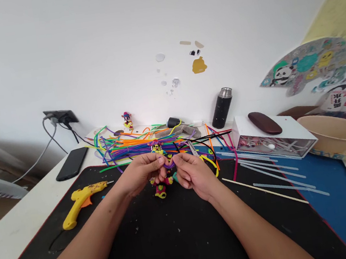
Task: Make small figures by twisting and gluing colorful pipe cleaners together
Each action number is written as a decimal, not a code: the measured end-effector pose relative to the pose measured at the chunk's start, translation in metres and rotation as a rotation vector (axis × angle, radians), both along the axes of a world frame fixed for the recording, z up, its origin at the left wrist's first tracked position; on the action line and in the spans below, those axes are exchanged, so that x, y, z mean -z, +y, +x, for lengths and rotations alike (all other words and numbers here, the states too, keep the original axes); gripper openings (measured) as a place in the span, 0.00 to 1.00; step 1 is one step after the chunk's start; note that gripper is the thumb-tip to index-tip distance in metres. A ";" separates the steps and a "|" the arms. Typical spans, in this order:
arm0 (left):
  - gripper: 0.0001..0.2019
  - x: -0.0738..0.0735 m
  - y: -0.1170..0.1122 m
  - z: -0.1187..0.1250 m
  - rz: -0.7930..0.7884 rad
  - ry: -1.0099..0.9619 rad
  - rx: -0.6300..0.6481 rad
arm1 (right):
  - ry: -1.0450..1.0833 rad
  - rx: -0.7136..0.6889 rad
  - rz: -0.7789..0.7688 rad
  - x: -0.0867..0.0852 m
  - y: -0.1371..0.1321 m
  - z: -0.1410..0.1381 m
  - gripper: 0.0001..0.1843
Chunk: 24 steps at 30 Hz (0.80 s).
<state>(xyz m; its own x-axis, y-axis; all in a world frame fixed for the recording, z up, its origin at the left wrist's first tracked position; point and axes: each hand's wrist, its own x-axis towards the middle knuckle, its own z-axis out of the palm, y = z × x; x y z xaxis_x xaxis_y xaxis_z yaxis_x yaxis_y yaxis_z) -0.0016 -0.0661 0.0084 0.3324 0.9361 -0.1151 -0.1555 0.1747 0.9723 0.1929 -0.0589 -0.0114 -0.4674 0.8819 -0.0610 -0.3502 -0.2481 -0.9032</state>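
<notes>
A short curved purple pipe cleaner (169,165) is pinched between both hands above the black mat (164,250). My left hand (152,166) grips one end of it with thumb and forefinger. The other end sits between the thumb and finger of my right hand (189,168). Just behind and below my fingers is a colourful pipe-cleaner figure (160,190), red, yellow and green, partly hidden by my left hand. A bundle of loose pipe cleaners (130,143) in many colours lies behind the hands. Scissors with yellow handles (209,163) rest beside my right hand.
A yellow glue gun (82,201) and a phone (72,164) lie at left. Glue sticks (275,168) and a wooden stick (265,190) are at right. Behind stand a black flask (222,107), a small finished figure (127,121), a white box (276,134) and a bowl (336,128).
</notes>
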 end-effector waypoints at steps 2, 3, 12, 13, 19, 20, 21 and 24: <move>0.20 -0.002 0.000 -0.001 0.033 0.062 0.019 | -0.025 -0.002 -0.007 0.001 0.000 0.000 0.26; 0.20 -0.003 0.000 -0.001 0.044 0.083 0.026 | -0.029 0.001 -0.010 0.001 0.001 0.000 0.26; 0.20 0.000 0.005 0.000 0.090 0.009 -0.136 | -0.030 0.027 0.006 -0.001 0.000 -0.002 0.26; 0.20 0.000 0.004 0.001 0.086 0.004 -0.131 | -0.041 0.022 0.004 -0.001 -0.001 -0.002 0.26; 0.20 -0.002 0.002 0.004 0.035 -0.083 -0.113 | -0.042 0.040 -0.014 0.002 -0.001 -0.003 0.24; 0.20 -0.003 0.002 0.003 0.029 -0.104 -0.109 | -0.031 0.043 -0.013 0.002 -0.001 -0.002 0.24; 0.19 -0.003 0.002 0.003 0.024 -0.122 -0.107 | -0.024 0.045 -0.012 0.002 0.000 -0.002 0.23; 0.18 -0.003 0.003 0.002 0.015 -0.141 -0.094 | -0.016 0.036 -0.014 0.002 0.000 -0.002 0.23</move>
<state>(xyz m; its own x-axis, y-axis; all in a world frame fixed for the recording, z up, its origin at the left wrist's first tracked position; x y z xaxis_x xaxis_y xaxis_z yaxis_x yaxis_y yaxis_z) 0.0001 -0.0636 0.0111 0.2552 0.9651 -0.0591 -0.3055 0.1385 0.9421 0.1911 -0.0585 -0.0132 -0.4343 0.8972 -0.0805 -0.3447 -0.2481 -0.9053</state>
